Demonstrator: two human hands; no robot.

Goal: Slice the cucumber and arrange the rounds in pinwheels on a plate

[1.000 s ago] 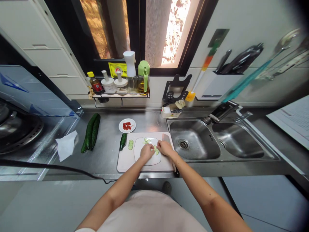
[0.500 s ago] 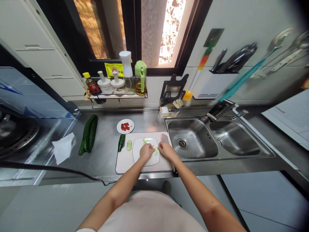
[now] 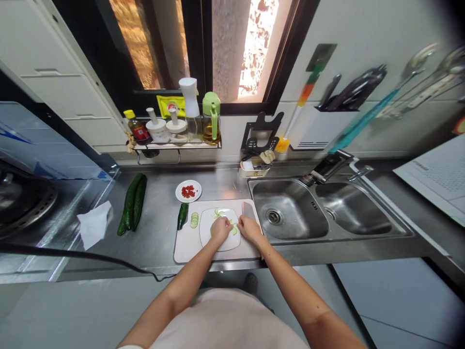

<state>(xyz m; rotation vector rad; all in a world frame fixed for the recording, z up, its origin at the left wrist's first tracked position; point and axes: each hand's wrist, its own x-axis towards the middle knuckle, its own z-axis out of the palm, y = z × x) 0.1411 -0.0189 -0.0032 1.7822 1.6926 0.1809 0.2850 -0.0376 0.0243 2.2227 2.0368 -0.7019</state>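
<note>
My left hand is over a white squarish plate, its fingers pinched together at some pale green cucumber slices on the plate's right side. My right hand comes in from the right edge, fingertips also pinched beside those slices. What either pinch holds is too small to make out. More cucumber slices lie fanned at the plate's far rim. The plate rests on a pale cutting board. On the board's left are a row of overlapping slices and a cut cucumber piece. A knife lies partly under my right hand.
A small plate of chopped red bits stands behind the board. Whole cucumbers and a white paper lie to the left. A double sink adjoins the board's right. Bottles and jars fill a wall rack.
Both hands stay over the plate's right side. My right fingertips have shifted very slightly; the slices and plate look unmoved.
</note>
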